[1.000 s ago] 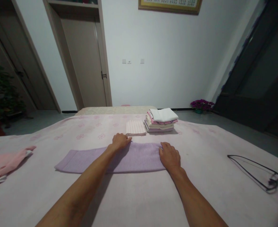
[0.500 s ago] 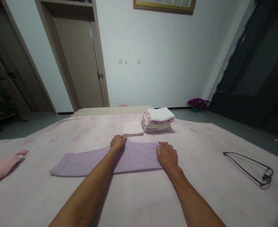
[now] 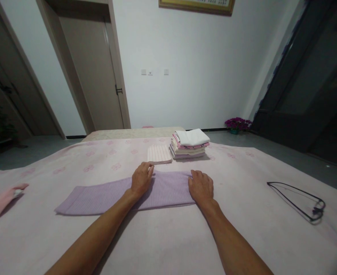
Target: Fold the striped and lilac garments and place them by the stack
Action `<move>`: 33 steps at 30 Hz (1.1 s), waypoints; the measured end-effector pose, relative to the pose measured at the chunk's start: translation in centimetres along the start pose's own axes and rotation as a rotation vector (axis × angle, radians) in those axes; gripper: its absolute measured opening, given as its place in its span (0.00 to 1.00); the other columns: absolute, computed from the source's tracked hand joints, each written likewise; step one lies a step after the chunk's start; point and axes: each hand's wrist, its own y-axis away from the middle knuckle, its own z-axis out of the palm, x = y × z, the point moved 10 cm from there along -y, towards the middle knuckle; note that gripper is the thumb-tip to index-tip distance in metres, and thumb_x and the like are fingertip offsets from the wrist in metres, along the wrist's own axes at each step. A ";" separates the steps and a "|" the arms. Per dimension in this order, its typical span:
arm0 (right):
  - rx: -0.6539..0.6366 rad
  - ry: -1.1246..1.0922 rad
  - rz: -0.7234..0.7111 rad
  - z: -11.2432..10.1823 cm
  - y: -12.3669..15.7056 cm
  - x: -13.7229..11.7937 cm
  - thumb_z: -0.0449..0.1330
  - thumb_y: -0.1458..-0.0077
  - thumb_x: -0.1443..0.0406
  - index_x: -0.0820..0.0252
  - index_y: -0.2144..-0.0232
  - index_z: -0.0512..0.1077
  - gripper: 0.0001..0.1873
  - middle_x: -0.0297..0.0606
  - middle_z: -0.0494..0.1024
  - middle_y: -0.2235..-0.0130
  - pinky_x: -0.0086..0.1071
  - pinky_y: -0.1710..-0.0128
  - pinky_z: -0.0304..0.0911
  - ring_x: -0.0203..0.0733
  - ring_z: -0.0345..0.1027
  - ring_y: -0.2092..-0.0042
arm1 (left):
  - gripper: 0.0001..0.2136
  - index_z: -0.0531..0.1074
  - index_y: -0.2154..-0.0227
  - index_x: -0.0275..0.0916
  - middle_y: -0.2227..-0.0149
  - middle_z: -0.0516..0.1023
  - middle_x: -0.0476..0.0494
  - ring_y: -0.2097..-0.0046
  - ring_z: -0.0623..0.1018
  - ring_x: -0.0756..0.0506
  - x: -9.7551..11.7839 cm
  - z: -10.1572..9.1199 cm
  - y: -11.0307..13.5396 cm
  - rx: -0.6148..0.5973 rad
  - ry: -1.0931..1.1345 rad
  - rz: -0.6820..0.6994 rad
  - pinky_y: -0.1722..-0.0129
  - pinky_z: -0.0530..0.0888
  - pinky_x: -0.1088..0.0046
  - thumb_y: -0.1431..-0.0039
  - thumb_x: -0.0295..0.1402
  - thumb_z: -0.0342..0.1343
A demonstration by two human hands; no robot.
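Observation:
A lilac ribbed garment [image 3: 168, 191], folded into a long flat strip, lies crosswise in front of me. My left hand [image 3: 142, 178] is on its middle, fingers closed at the far edge, where the fabric puckers slightly. At the right end, my right hand [image 3: 201, 185] has its fingers curled over the far corner and its thumb against the cloth. The left forearm passes over the near edge and hides part of it. Just beyond the garment is a small folded striped cloth [image 3: 159, 154].
A stack of folded clothes [image 3: 189, 144], white on top, stands at the back of the pink flowered bedcover [image 3: 168, 240]. On the right lies a black wire hanger [image 3: 295, 198]. Pink clothing [image 3: 2, 202] sits at the left edge. Beyond are a door [image 3: 91, 72] and purple flowers [image 3: 238, 124].
My left hand has settled lower over the cloth, and the raised far edge beside it looks flatter. The right hand stays at the right end. The whole view has shifted slightly.

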 end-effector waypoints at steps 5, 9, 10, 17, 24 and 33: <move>0.032 0.021 -0.029 0.2 0.1 -0.4 0.48 0.34 0.65 0.60 0.41 0.68 0.22 0.47 0.73 0.41 0.50 0.35 0.38 0.54 0.54 0.35 | 0.25 0.65 0.37 0.38 0.35 0.67 0.36 0.35 0.67 0.41 0.0 3.5 3.1 -0.305 0.044 0.289 0.36 0.62 0.62 0.29 0.46 0.41; 0.004 0.014 -0.025 0.4 0.1 -0.4 0.47 0.34 0.64 0.61 0.40 0.68 0.23 0.46 0.71 0.39 0.51 0.35 0.36 0.55 0.53 0.34 | 0.30 0.54 0.31 0.44 0.28 0.52 0.40 0.28 0.51 0.37 -1.9 5.2 3.5 -0.453 -0.113 0.388 0.32 0.51 0.53 0.30 0.52 0.36; 0.002 0.012 -0.018 0.4 0.2 -0.3 0.47 0.34 0.64 0.60 0.40 0.68 0.23 0.46 0.71 0.39 0.51 0.35 0.37 0.55 0.53 0.34 | 0.31 0.53 0.31 0.45 0.28 0.51 0.39 0.28 0.50 0.37 -2.5 5.2 3.2 -0.454 -0.140 0.383 0.32 0.51 0.53 0.30 0.53 0.35; -0.031 -0.010 0.008 0.8 0.2 0.0 0.47 0.34 0.63 0.58 0.40 0.67 0.23 0.46 0.70 0.38 0.50 0.37 0.43 0.54 0.58 0.37 | 0.31 0.54 0.31 0.41 0.30 0.56 0.33 0.30 0.57 0.36 -8.3 3.6 1.6 -0.347 -0.248 0.199 0.34 0.55 0.50 0.30 0.51 0.36; -0.053 -0.015 0.016 0.8 0.1 0.1 0.48 0.34 0.62 0.58 0.40 0.66 0.23 0.48 0.70 0.39 0.44 0.41 0.51 0.50 0.64 0.42 | 0.27 0.69 0.40 0.37 0.37 0.69 0.37 0.34 0.67 0.41 -14.4 -1.3 3.1 -0.280 -0.226 0.125 0.35 0.62 0.60 0.31 0.47 0.38; -0.066 0.027 -0.003 0.5 -0.2 -0.3 0.48 0.34 0.62 0.58 0.41 0.67 0.21 0.47 0.72 0.42 0.43 0.47 0.56 0.51 0.69 0.46 | 0.24 0.75 0.48 0.38 0.43 0.76 0.36 0.42 0.73 0.35 -22.8 -10.5 8.3 -0.098 -0.527 -0.164 0.42 0.64 0.53 0.33 0.45 0.41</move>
